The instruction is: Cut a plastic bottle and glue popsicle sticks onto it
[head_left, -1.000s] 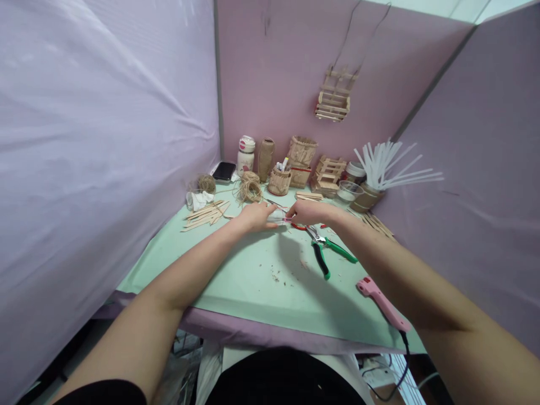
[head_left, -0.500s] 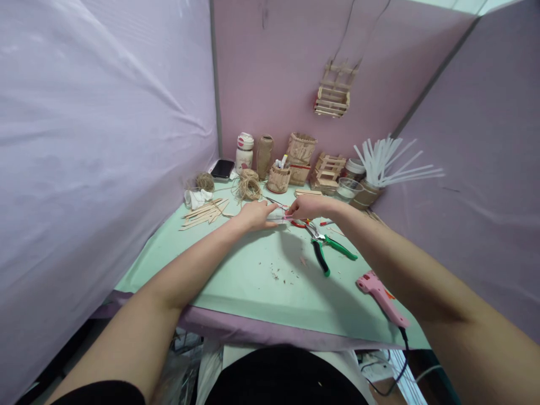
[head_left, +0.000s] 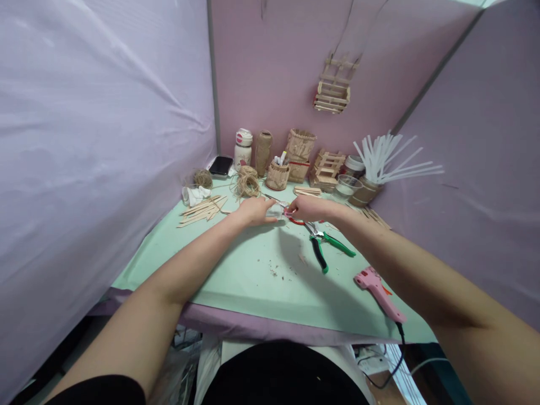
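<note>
Near the middle of the table, my left hand [head_left: 255, 212] holds a small clear, whitish thing [head_left: 275, 211] between its thumb and fingers. Its exact kind is too small to tell. My right hand [head_left: 311, 208] is closed, with its fingertips pinched at the pink end [head_left: 288, 214] of that thing. Scissors with red handles [head_left: 296, 221] lie just below the right fingers, partly hidden. Pliers-like cutters with green and black handles [head_left: 321, 237] rest spread on the table nearer to me.
A pink glue gun [head_left: 379, 293] lies at the front right, its cord running off the edge. Pointed wooden sticks [head_left: 202, 210] lie left. Behind are twine [head_left: 247, 183], a pen cup [head_left: 277, 176], a clear cup [head_left: 347, 187] and white glue sticks [head_left: 382, 160]. Crumbs [head_left: 276, 271] dot the table.
The view has shifted slightly. Both hands stay at nearly the same place, and the clear thing with the pink end remains between them.
</note>
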The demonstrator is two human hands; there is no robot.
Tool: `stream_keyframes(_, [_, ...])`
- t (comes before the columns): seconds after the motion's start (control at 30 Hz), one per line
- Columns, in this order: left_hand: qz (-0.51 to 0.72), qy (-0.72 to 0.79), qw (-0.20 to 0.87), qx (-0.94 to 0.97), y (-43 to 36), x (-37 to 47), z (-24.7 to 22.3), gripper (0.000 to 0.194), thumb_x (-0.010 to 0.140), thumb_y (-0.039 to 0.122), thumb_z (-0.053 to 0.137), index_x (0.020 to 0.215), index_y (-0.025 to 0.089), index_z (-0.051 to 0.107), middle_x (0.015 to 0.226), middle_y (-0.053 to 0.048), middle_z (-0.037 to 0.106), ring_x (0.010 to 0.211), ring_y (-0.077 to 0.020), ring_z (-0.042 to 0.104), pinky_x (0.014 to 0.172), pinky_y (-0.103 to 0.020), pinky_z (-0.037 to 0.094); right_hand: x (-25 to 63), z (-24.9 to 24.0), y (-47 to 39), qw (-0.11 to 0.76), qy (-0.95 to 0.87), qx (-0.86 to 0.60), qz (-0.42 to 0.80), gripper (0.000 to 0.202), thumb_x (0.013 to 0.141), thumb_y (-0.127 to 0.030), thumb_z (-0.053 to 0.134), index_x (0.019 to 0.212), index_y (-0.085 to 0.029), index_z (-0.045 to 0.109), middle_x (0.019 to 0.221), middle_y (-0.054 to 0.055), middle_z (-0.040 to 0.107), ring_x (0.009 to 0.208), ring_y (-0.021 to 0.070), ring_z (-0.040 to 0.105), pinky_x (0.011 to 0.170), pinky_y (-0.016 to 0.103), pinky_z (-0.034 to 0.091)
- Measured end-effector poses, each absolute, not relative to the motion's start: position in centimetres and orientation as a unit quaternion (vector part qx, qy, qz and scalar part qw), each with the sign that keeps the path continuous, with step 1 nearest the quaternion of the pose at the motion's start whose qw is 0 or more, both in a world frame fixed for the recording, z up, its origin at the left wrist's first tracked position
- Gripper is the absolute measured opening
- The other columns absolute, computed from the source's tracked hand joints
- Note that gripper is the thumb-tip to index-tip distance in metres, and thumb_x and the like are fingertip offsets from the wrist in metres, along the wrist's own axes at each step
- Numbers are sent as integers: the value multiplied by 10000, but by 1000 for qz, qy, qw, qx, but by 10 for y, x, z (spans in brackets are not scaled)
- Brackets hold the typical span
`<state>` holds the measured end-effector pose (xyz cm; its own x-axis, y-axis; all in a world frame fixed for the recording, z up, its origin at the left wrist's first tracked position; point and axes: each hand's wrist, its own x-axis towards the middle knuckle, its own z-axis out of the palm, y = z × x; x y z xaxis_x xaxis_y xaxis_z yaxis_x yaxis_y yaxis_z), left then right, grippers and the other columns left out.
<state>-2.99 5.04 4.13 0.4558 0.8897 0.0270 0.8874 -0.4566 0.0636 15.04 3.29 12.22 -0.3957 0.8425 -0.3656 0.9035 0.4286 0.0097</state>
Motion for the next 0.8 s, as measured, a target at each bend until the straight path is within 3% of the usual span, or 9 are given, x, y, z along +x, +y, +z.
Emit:
stream_keyframes(0.37, [14,535,9,844,46,-23,44,713,841,689,483,1403,250,461,1217,-150,643,1084,-334,628,831,-356,471,139,114,29,189,823,533,-53,330,860,-153,517,1101,-162,742,982,108,744,857,198,651,653,253,387])
stream_keyframes(0.6, [24,546,-6,837,44,-21,41,683,853,685,459,1356,224,494,1229,-172,635,1072,-348,634,814,-369,474,142,101,30,167,824,539,-50,340,872,-180,513,1139,-184,722,1063,111,741,895,205,662,651,251,391])
stream_keyframes(0.8, [26,545,7,838,48,-23,40,716,841,710,451,1366,227,503,1221,-168,650,1071,-346,637,836,-373,466,149,94,21,134,826,546,-33,317,921,-231,463,1120,-177,703,1132,140,720,979,224,656,755,255,412])
